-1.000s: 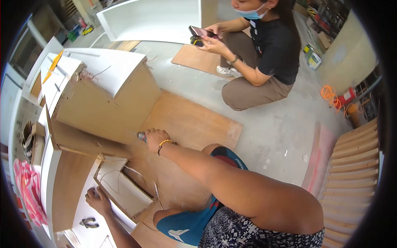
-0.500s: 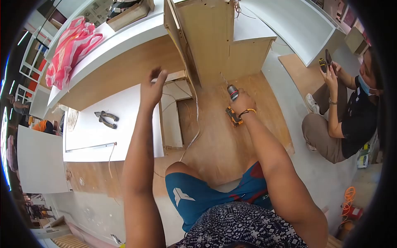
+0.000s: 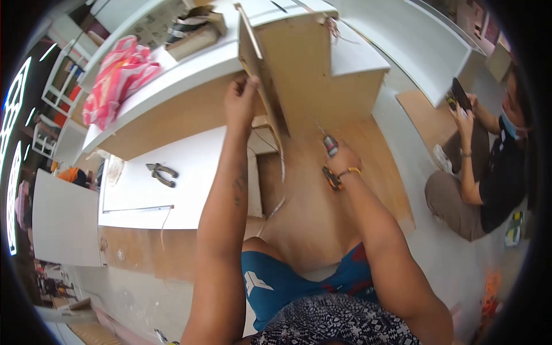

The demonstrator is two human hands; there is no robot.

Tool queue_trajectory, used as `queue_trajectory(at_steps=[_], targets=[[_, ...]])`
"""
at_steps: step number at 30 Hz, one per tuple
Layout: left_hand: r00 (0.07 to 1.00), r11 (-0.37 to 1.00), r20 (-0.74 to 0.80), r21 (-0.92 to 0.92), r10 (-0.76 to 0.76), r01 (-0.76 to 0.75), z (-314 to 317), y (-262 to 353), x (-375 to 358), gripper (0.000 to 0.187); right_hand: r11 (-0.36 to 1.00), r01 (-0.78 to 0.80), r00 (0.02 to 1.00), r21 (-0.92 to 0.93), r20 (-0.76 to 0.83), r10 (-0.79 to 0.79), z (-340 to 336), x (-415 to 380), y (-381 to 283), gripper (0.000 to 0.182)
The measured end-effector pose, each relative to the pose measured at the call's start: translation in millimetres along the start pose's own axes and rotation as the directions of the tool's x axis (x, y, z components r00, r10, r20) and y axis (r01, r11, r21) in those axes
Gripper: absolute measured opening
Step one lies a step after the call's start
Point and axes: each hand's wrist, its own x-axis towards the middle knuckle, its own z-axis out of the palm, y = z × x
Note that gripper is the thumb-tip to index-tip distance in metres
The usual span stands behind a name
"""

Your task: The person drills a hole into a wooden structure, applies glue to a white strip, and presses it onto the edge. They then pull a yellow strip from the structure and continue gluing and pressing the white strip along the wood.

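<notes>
My left hand [image 3: 242, 101] grips the edge of an upright plywood panel [image 3: 260, 69] of a cabinet unit. My right hand [image 3: 342, 158], with a yellow bead bracelet at the wrist, holds an orange and black power drill [image 3: 330, 167]; the bit points up toward the cabinet's brown side [image 3: 305, 75]. Both arms reach forward over my knees, in blue shorts. Thin white edge strips hang loose below the panel.
A white board [image 3: 178, 178] lies on the floor with pliers [image 3: 161, 173] on it. A pink and red bag [image 3: 118, 75] sits on a white shelf unit. At the right a person [image 3: 489, 172] sits on the floor with a phone. A plywood sheet [image 3: 322, 213] covers the floor.
My left hand rose from the white board and took hold of the upright panel's edge. My view swung round over the cabinet. The right hand stayed on the drill.
</notes>
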Motion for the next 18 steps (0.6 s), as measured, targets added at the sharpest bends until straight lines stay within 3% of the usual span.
queue_trajectory(at_steps=[2, 3, 5, 6, 7, 8, 9, 10, 12, 14, 17, 18], targets=[[0.988, 0.948, 0.007, 0.279, 0.157, -0.153, -18, 11, -13, 0.039, 1.000, 0.008, 1.000, 0.005, -0.008, -0.008, 4, 2, 1, 0.058], [0.960, 0.901, -0.023, 0.351, 0.279, -0.254, -26, 25, -23, 0.031, 1.000, 0.016, 1.000, -0.013, -0.013, -0.017, 4, 5, 2, 0.057], [0.877, 0.843, -0.085, 0.331, 0.473, -0.423, -54, 50, -21, 0.024, 0.999, 0.033, 0.999, -0.023, -0.020, -0.033, 3, 1, 2, 0.056], [0.799, 0.765, -0.138, 0.420, 0.585, -0.488, -75, 57, -3, 0.021, 0.999, 0.034, 0.999, -0.026, -0.028, -0.035, 1, 2, 2, 0.056], [0.724, 0.656, -0.137, 0.558, 0.676, -0.508, -79, 89, 5, 0.019, 0.999, 0.035, 0.999, -0.024, -0.030, -0.036, 2, 1, 4, 0.056], [0.706, 0.561, -0.086, 0.677, 0.703, -0.476, -76, 127, 11, 0.019, 0.999, 0.038, 0.999, -0.024, -0.032, -0.039, 3, 1, 5, 0.055], [0.757, 0.557, -0.058, 0.714, 0.651, -0.424, -83, 145, 34, 0.023, 0.999, 0.044, 0.998, -0.025, -0.038, -0.045, 2, 3, 4, 0.055], [0.867, 0.505, -0.048, 0.829, 0.496, -0.242, -84, 172, 49, 0.030, 0.999, 0.042, 0.998, -0.023, -0.037, -0.042, 2, 3, 4, 0.055], [0.942, 0.396, -0.075, 0.916, 0.326, -0.064, -102, 184, 101, 0.044, 0.999, 0.038, 0.999, -0.017, -0.037, -0.038, 1, 3, 4, 0.055], [0.933, 0.279, -0.042, 0.958, 0.356, -0.063, -132, 178, 147, 0.043, 0.999, 0.038, 0.999, -0.011, -0.038, -0.038, 3, 2, 3, 0.053], [0.978, 0.064, 0.034, 0.997, 0.207, -0.049, -143, 188, 174, 0.044, 0.998, 0.059, 0.997, 0.013, -0.048, -0.058, 3, 9, 5, 0.050], [0.987, -0.245, 0.143, 0.962, 0.073, -0.121, -165, 173, 214, 0.036, 0.998, 0.056, 0.997, 0.022, -0.047, -0.055, 6, 6, 8, 0.048]])
